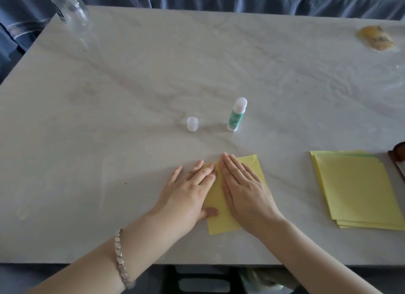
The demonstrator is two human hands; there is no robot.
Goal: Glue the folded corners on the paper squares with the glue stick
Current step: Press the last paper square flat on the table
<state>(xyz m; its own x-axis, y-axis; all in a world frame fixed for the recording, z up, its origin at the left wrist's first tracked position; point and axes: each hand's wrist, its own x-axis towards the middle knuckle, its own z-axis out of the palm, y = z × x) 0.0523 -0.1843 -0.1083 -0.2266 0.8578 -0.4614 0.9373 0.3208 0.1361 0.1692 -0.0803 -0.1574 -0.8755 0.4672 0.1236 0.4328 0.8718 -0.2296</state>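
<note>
Marble table (131, 85). Both hands, left (188, 193) and right (245, 188), lie flat, pressing the thin, limp square (215, 219); hold its edges. Glue stick (237, 115) uncapped, far.

Both hands (188, 193) (245, 188) lie on a paper square (217, 223); behind stand cap (192, 124) and glue stick (236, 115).

The counter (153, 74) looked like smooth, pale veined marble with a soft sheen. The paper squares (359, 190) were matt yellow; the glue stick (236, 116) was smooth plastic, the bottle (70, 8) clear plastic.
</note>
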